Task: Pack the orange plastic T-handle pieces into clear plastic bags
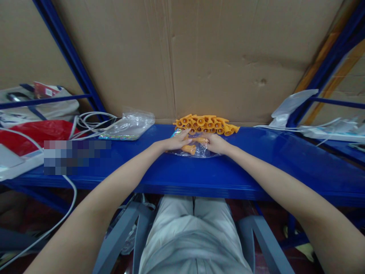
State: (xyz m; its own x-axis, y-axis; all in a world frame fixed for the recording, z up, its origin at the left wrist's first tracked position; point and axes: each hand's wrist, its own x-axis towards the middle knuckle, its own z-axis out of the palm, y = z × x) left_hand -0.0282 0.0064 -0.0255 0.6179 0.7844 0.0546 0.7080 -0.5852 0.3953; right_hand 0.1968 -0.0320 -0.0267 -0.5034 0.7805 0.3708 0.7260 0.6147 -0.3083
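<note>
Touching orange pc (201,140) w/ R grip (218,143), L grip (176,142) part-open.

On the table (182,173), heaped horn-shaped pieces (201,122) lie behind the bag (203,152), right of the packet (129,127)

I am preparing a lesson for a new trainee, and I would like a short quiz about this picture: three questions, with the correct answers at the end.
1. True or false: the person's left hand rests on the red plastic at the left side.

2. Count: how many orange pieces show by the hands, on the near side of the pile of orange pieces?

3. Choose: what colour is the tabletop?
a) white
b) blue
c) green

Key:
1. False; it is at the clear plastic.
2. Two: the nearer piece and the farther piece.
3. b
</note>
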